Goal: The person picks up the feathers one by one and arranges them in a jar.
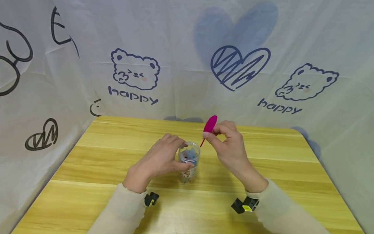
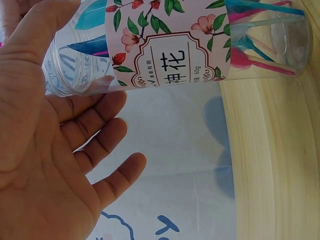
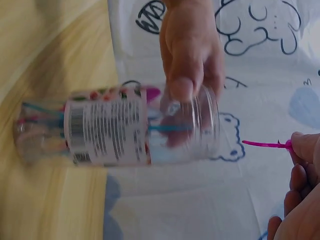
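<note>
A clear plastic jar [image 1: 188, 177] with a pink floral label stands upright on the table. My left hand [image 1: 159, 157] holds it near the neck, thumb at the front and fingers round the far side. Its mouth has no lid on it. Inside are several blue and pink feathers [image 2: 92, 47], their quills reaching the bottom. To the right of the rim, my right hand [image 1: 232, 148] pinches a magenta feather [image 1: 210, 124] between thumb and forefinger. Its quill [image 3: 262, 144] points down towards the jar's mouth, apart from it. Most of that feather's vane is out of the right wrist view.
The wooden table [image 1: 96, 195] has light yellow planks. A pale cloth [image 1: 181, 35] with drawn bears, hearts and lettering hangs behind it and along its sides. Each wrist carries a small black camera mount [image 1: 245, 205].
</note>
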### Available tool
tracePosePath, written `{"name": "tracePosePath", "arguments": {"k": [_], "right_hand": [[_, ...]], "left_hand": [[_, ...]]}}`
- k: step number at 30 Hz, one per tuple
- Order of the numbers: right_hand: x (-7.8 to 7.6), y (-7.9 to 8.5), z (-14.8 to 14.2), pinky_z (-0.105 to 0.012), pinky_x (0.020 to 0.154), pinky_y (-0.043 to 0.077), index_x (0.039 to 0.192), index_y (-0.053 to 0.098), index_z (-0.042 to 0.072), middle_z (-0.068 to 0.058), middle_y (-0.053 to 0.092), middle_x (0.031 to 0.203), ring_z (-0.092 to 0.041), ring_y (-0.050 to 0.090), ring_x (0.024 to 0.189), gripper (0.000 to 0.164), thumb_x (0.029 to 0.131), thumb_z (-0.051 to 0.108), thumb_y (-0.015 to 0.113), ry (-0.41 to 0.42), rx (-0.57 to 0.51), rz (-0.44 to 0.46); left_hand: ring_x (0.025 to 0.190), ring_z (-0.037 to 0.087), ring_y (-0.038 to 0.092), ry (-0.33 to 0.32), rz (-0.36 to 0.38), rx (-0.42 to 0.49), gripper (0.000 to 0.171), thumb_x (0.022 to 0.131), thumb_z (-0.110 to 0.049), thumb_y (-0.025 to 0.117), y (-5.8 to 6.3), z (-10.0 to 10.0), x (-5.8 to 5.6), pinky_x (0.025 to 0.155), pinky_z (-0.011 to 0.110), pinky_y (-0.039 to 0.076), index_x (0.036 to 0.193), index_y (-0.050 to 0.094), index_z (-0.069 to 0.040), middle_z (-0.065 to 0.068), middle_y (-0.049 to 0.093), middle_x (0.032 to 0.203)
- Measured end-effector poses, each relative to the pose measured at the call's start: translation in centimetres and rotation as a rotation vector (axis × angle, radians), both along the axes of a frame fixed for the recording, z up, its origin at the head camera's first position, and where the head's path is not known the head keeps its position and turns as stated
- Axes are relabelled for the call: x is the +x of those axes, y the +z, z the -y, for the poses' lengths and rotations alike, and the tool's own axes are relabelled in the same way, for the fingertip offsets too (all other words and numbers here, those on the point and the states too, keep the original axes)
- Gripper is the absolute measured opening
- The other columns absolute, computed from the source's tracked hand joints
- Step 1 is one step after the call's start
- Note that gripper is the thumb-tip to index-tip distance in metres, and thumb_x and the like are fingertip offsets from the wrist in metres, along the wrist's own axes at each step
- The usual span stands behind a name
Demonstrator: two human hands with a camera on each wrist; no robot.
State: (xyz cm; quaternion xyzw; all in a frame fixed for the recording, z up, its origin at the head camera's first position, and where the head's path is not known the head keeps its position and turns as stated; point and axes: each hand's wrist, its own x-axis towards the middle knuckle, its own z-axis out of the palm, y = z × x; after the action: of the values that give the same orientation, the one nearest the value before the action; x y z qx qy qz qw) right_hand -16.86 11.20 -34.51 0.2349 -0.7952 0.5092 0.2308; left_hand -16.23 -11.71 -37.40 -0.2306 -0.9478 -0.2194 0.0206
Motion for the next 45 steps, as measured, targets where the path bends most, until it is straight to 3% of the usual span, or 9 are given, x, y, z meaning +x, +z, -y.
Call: {"name": "tracePosePath", "arguments": {"k": [6, 16, 27, 37, 45], "right_hand": [[0.3, -0.6, 1.3, -0.030, 0.079, 0.040, 0.079, 0.070, 0.006, -0.005, 0.063, 0.088, -0.019, 0.050, 0.097, 0.017, 0.089, 0.006, 0.083, 0.040, 0.060, 0.034], [0.5, -2.3, 1.7, -0.032, 0.077, 0.040, 0.080, 0.074, 0.007, 0.001, 0.066, 0.082, -0.019, 0.051, 0.088, 0.013, 0.088, 0.006, 0.084, 0.084, 0.183, -0.036], [0.9, -2.5, 1.5, -0.031, 0.075, 0.042, 0.088, 0.081, 0.008, 0.004, 0.065, 0.083, -0.017, 0.052, 0.090, 0.007, 0.090, 0.014, 0.084, 0.107, 0.290, 0.047], [0.9, -2.7, 1.2, -0.032, 0.076, 0.044, 0.092, 0.080, 0.009, 0.004, 0.066, 0.087, -0.017, 0.054, 0.093, 0.008, 0.093, 0.018, 0.081, 0.106, 0.288, 0.073], [0.6, -3.0, 0.1, -0.033, 0.078, 0.045, 0.094, 0.079, 0.011, 0.002, 0.068, 0.092, -0.017, 0.055, 0.094, 0.004, 0.097, 0.012, 0.076, 0.048, 0.183, 0.073]], "left_hand": [[0.127, 0.025, 0.055, -0.011, -0.006, 0.006, 0.070, 0.084, -0.057, 0.085, 0.0, -0.1, 0.0, 0.116, 0.048, 0.044, 0.134, 0.069, -0.011, 0.003, 0.068, 0.133], [0.126, 0.024, 0.056, -0.026, -0.019, 0.001, 0.066, 0.084, -0.058, 0.084, -0.2, -0.2, -0.1, 0.114, 0.048, 0.046, 0.132, 0.070, -0.014, 0.001, 0.069, 0.131], [0.122, 0.023, 0.056, -0.033, -0.029, 0.017, 0.061, 0.083, -0.057, 0.085, -0.1, -0.3, -0.1, 0.111, 0.046, 0.047, 0.127, 0.071, -0.017, 0.000, 0.070, 0.128], [0.123, 0.024, 0.057, -0.032, -0.034, 0.011, 0.067, 0.084, -0.059, 0.084, -0.2, -0.2, -0.1, 0.111, 0.048, 0.048, 0.131, 0.070, -0.013, 0.001, 0.069, 0.130], [0.125, 0.023, 0.056, -0.017, 0.001, 0.016, 0.072, 0.083, -0.061, 0.083, -0.3, -0.3, -0.2, 0.112, 0.046, 0.047, 0.132, 0.069, -0.011, 0.002, 0.069, 0.130]]}}
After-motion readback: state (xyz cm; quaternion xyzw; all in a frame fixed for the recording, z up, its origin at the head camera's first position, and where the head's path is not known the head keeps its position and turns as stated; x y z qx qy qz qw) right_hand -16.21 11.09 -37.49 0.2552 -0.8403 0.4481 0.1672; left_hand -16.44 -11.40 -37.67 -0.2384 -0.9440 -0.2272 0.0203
